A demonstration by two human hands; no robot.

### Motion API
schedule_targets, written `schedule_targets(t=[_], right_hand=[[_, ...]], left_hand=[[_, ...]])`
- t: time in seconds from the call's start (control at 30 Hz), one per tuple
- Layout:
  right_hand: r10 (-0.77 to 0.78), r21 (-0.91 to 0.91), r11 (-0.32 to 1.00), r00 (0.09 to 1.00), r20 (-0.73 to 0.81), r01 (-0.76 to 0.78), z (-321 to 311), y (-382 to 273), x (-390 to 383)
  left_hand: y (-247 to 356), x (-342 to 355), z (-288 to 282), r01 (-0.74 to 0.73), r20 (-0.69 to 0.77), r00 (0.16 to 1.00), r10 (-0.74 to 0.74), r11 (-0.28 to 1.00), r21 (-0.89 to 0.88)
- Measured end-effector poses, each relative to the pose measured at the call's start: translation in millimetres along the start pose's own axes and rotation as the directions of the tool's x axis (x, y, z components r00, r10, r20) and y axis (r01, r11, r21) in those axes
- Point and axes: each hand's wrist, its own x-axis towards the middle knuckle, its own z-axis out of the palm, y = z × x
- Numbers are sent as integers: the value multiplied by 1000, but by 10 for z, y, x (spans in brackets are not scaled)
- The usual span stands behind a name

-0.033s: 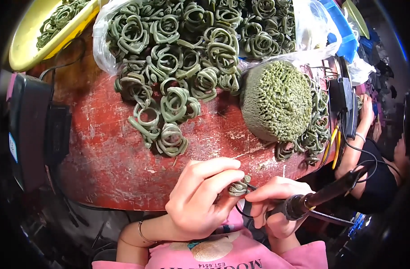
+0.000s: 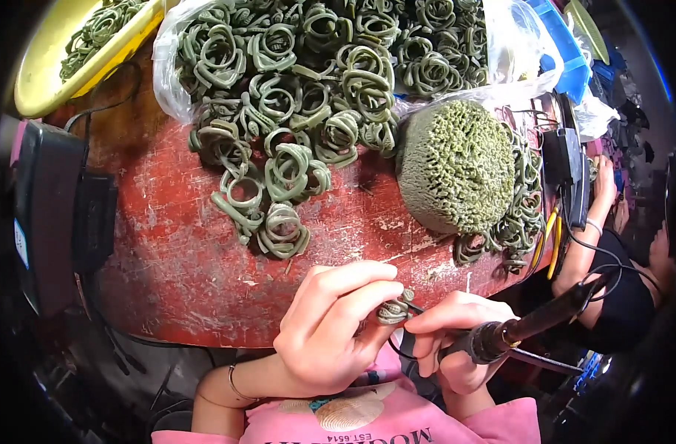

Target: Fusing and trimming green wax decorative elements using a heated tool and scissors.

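Near the table's front edge, my left hand (image 2: pixel 334 322) is closed round a small cluster of green rings (image 2: pixel 392 311), waxy in look, its upper end showing past the fingertips. Close beside it on the right, my right hand (image 2: pixel 460 337) grips a black pen-shaped tool (image 2: pixel 534 322) whose shaft slants up to the right. A thin dark part reaches from the right fingers to the ring cluster; whether it touches is hard to make out. Beyond my hands, many similar green ring clusters (image 2: pixel 282 170) lie in a heap, partly on a clear plastic bag (image 2: pixel 174 74).
A rough green block (image 2: pixel 456 166) stands right of centre on the worn red table (image 2: pixel 160 274), with more rings (image 2: pixel 526 200) behind it. A yellow basin (image 2: pixel 38 81) is at far left, black boxes (image 2: pixel 49 214) below it. Cables and a co-worker's arm (image 2: pixel 593 222) are at right.
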Motion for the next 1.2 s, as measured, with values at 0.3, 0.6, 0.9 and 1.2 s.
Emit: schedule_targets(t=[0.3,0.6,0.9,1.2], right_hand=[[-31,-36,998,964,264,42,-276,-108,2],[54,-21,998,970,237,-51,-194,-12,-42],[-162,55,985,987,-7,162,-210,58,-105],[-93,105,991,995,43,88,-104,61,-101]], left_hand=[[-40,-18,-8,-6,3,1000,6,1000,-8],[-56,-32,10,-16,-7,1000,16,1000,10],[-33,67,-110,339,207,939,-276,852,-400],[139,97,-156,654,433,751,-499,469,-593]])
